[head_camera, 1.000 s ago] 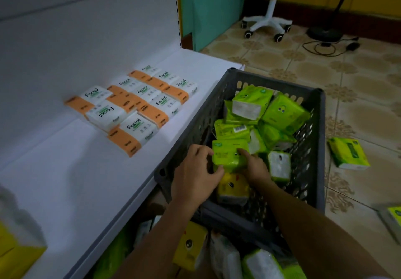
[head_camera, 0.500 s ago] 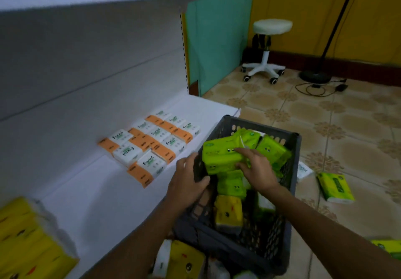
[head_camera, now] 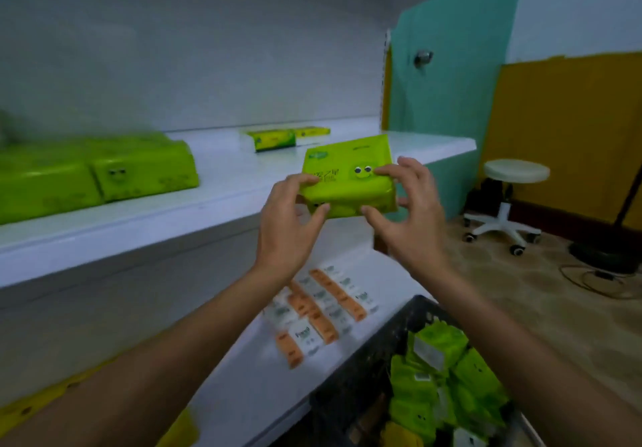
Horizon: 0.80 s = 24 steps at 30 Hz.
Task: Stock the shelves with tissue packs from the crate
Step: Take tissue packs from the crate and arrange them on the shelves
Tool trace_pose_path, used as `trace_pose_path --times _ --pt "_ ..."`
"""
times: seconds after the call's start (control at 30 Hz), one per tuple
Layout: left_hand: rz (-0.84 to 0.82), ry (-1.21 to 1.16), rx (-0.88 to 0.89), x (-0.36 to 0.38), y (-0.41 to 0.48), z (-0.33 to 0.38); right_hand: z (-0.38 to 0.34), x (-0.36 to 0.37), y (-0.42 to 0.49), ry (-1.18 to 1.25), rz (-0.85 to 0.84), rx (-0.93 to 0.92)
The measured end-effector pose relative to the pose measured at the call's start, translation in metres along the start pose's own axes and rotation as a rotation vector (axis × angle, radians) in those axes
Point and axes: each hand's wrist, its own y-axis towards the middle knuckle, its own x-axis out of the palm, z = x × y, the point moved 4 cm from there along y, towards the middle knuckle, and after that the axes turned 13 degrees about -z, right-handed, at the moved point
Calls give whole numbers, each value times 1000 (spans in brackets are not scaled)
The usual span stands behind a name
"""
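Left hand [head_camera: 290,224] and right hand [head_camera: 413,217] clamp 1 green tissue pack [head_camera: 347,182] above the upper shelf [head_camera: 215,200]

A lime-green tissue pack [head_camera: 348,178] with a cartoon face on its front is held in the air at the front edge of the upper shelf [head_camera: 222,182], tilted, pinched at its two ends. More green packs [head_camera: 93,172] lie side by side on that shelf's left part (blurred), with two flatter green-and-yellow packs [head_camera: 288,136] at the back. The dark crate [head_camera: 364,370], lower right, holds a loose heap of green packs [head_camera: 441,377], while orange-and-white packs [head_camera: 319,311] lie in rows on the lower shelf [head_camera: 250,384].
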Motion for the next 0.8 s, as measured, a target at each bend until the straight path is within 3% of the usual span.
trace_pose_path --times 0.27,0.47,0.8 --pt "198 256 140 -144 1 3 -96 74 57 284 -26 -214" --pt "315 476 57 -251 -31 -6 -169 153 83 508 -250 -270" --pt "451 646 -149 -354 -67 -24 -260 242 95 607 -428 -338"
